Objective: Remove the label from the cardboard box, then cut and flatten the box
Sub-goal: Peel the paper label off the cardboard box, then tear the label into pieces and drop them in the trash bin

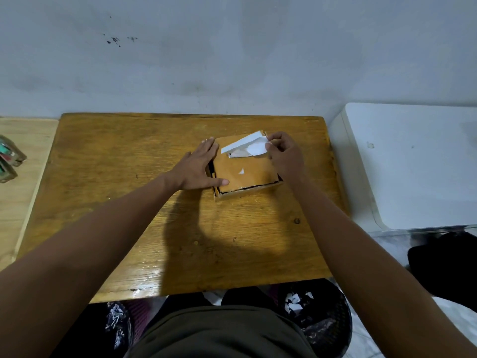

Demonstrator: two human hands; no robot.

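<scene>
A small flat cardboard box [247,174] lies on the wooden table [129,202], right of centre. A white label [245,146] is peeled partway up from the box's far edge, and a small white scrap [241,171] still sticks to the top. My left hand [198,166] lies flat with straight fingers against the box's left side, thumb along its near-left corner. At the far right corner of the box my right hand [284,156] pinches the lifted end of the label between thumb and fingers.
A white appliance [413,166] stands right of the table. A paler wooden surface [23,161] on the left holds tape dispensers [10,161]. A dark bin [315,316] with paper scraps sits under the table's near edge. The wall runs behind.
</scene>
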